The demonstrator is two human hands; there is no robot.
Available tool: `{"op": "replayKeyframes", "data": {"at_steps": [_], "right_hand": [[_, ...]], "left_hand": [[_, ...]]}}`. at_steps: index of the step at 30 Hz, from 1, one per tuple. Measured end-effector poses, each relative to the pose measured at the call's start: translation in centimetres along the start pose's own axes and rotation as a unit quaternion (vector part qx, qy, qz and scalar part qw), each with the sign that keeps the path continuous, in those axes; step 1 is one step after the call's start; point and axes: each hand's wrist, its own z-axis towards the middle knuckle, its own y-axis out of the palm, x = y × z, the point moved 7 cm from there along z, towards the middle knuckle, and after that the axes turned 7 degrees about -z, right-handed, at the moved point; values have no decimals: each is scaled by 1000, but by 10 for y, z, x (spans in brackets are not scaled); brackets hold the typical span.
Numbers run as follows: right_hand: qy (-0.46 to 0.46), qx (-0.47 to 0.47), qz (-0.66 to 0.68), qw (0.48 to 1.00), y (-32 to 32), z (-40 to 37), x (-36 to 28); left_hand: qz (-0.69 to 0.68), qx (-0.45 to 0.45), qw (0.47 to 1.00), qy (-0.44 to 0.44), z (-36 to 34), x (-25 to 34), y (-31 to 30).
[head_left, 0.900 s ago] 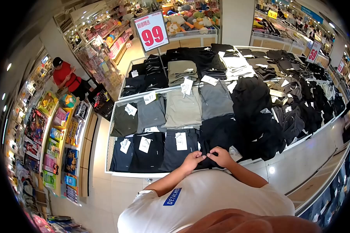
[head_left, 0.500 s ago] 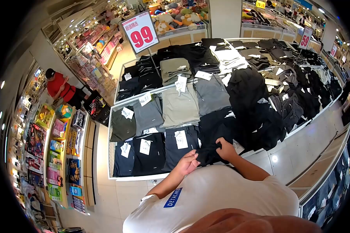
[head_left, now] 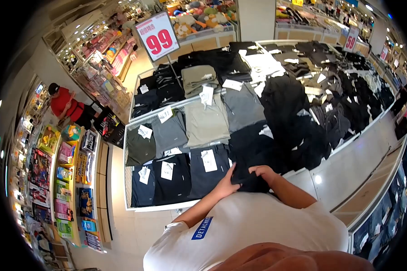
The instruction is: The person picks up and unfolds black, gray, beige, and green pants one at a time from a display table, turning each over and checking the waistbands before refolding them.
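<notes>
- A long white-edged counter [head_left: 156, 208] is filling the middle of the view, carrying rows of folded and loosely heaped clothes.
- To the left, a shelf unit [head_left: 76, 221] is holding brightly coloured boxed goods.
- A person in a red top [head_left: 67, 103] is standing behind that unit, beside a dark basket [head_left: 112, 131].
- The wearer's white shirt [head_left: 257, 221] is showing at the bottom, close against the front of the counter.
- A black garment [head_left: 253, 151] is lying unevenly at the front of the counter, directly before the wearer, its near part reaching down between the two hands. Dark folded trousers [head_left: 208, 178] are lying just to its left, and a loose black heap [head_left: 282, 106] is lying behind it and to its right.
- A white sign [head_left: 158, 37] with a large red 99 is standing above the clothes on a thin pole.
- The left hand [head_left: 227, 184] is resting at the garment's left side, thumb and forefinger spreading wide in a V.
- The right hand [head_left: 265, 173] is touching the garment from the right, its fingers curling narrowly; whether they are pinching the cloth, I cannot tell.
- A white tag [head_left: 208, 161] is lying on the dark folded trousers.
</notes>
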Motion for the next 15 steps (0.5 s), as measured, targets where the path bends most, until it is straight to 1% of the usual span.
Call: {"op": "replayKeyframes", "data": {"at_steps": [1,2,3,4,6,7,8,10,11,12,13,14,15], "right_hand": [[20,-27,17,999,26,-2,-17],[30,-86,13,996,41,-2,-23],[-1,-96,-72,993,49,-1,-30],[-32,-105,-158,981,57,-1,-37],[-1,-217,-227,950,88,-1,-48],[-28,-247,-255,934,106,-1,-64],[-27,-241,-246,938,115,-2,-75],[18,-227,-309,923,124,-5,-79],[-96,-189,-341,916,124,-6,-94],[-20,-125,-348,929,112,-10,-96],[-46,-23,-377,925,98,-15,-110],[-71,79,-403,909,82,-23,-122],[-108,175,-438,875,62,-31,-127]], "left_hand": [[-10,-13,999,33,2,7,0],[-23,-26,997,62,7,15,0],[-25,-5,995,97,16,28,4],[156,-31,968,194,27,-33,15],[112,-98,965,218,33,-22,29],[69,-125,967,214,37,-16,34],[26,-145,966,214,40,-11,37],[-49,-168,961,214,44,-4,37],[-85,-167,957,220,47,0,31],[-126,-157,953,226,48,2,23],[-176,-142,948,224,49,5,15],[-241,-125,941,200,51,5,7],[-385,-32,922,25,50,27,7]]}}
